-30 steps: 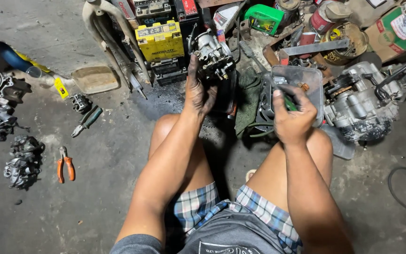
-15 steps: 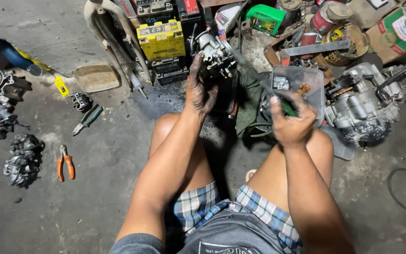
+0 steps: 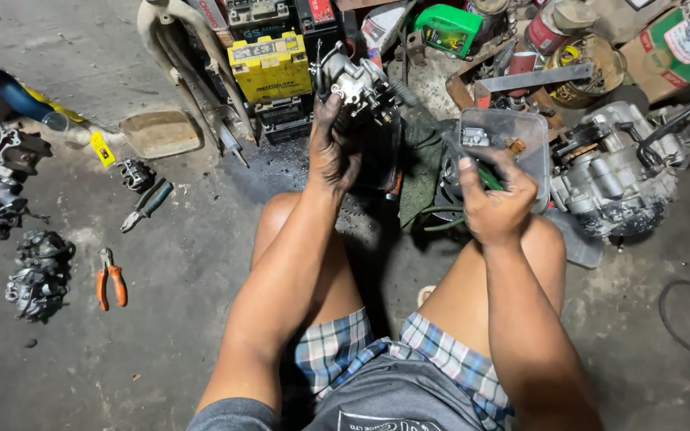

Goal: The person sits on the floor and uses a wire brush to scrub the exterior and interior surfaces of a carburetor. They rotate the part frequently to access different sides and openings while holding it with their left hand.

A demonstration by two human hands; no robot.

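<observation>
Down on the oil-stained concrete floor (image 3: pixel 161 359) of a workshop, I sit with knees apart and my work held up between them. My left hand (image 3: pixel 333 152), black with grease, grips a small metal carburetor (image 3: pixel 354 81) from below, fingers wrapped tight around its body, apparently to keep its top side turned toward me. My right hand (image 3: pixel 495 203) is closed around the green handle of a screwdriver (image 3: pixel 485 174); its shaft slants up toward the carburetor, though I cannot tell whether the tip touches it. Just beyond that hand sits a clear plastic tray (image 3: pixel 533 128) holding small parts, close enough to reach. A motorcycle engine (image 3: pixel 612 172) rests to the right. Yellow and black batteries (image 3: pixel 271 68) stand ahead on the left. Farther left lie orange-handled pliers (image 3: pixel 111 278), green-handled pliers (image 3: pixel 147 203) and several dirty carburetors (image 3: pixel 37 271), well apart from me.
</observation>
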